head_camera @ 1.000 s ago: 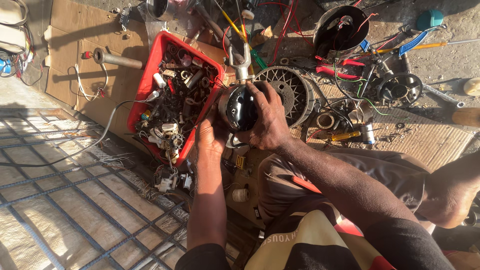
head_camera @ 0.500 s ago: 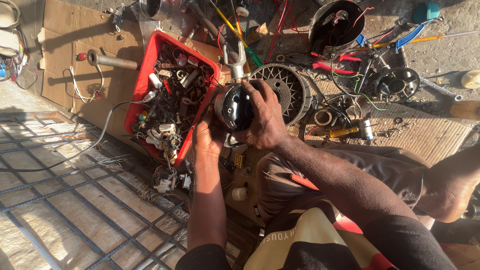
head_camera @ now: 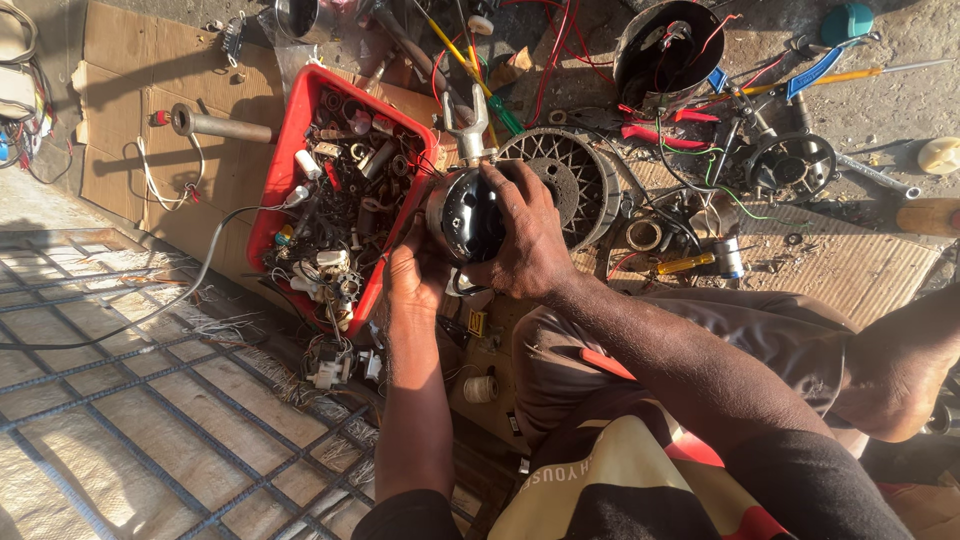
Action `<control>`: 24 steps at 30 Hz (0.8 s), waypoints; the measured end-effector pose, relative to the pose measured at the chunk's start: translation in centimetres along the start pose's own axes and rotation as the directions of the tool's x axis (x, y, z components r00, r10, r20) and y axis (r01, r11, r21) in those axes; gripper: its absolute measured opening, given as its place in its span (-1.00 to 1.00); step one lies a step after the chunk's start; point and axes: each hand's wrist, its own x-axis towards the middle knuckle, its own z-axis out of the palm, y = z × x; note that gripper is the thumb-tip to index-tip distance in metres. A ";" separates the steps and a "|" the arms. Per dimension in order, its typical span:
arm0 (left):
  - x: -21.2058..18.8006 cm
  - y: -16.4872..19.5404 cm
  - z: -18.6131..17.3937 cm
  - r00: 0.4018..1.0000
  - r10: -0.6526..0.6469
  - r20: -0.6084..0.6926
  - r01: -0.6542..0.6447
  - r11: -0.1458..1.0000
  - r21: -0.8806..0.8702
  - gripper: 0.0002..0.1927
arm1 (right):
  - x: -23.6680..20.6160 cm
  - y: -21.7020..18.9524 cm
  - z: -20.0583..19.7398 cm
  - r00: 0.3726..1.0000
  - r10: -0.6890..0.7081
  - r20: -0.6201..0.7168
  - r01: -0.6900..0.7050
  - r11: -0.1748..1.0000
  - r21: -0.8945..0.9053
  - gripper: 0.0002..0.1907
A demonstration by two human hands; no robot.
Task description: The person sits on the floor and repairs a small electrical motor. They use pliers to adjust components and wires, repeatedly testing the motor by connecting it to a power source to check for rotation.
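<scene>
A round black motor housing [head_camera: 466,213] with a silver forked bracket on its far end sits between both my hands. My right hand [head_camera: 527,238] wraps over its right side and top. My left hand [head_camera: 414,275] cups it from below and the left. Both arms reach forward from my lap, over my brown shorts. The housing hangs just right of a red tray [head_camera: 276,196] and in front of a round ribbed fan cover [head_camera: 578,178].
The red tray holds several small electrical parts and wires. Pliers, screwdrivers, a black motor shell [head_camera: 668,45], wire coils and loose parts lie on cardboard at the back and right. A metal grate [head_camera: 120,400] covers the floor at left. My bare leg [head_camera: 900,350] lies right.
Both hands keep hold of the black housing and have shifted only slightly on it. The camera view has drifted a little.
</scene>
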 end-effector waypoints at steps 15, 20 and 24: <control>-0.1 -0.1 -0.1 1.000 0.005 0.018 -0.005 1.000 0.015 -0.78 | -0.1 0.1 0.0 1.000 -0.004 -0.009 0.004 1.000 0.000 0.40; 0.1 0.0 0.0 0.999 0.001 0.033 -0.001 1.000 -0.003 -0.80 | -0.1 0.1 0.1 0.999 -0.029 -0.033 0.029 1.000 -0.001 0.39; 0.2 0.1 0.0 0.999 0.006 0.042 -0.004 0.999 -0.039 -0.81 | -0.1 0.3 0.2 0.996 -0.072 -0.050 0.072 0.997 0.000 0.39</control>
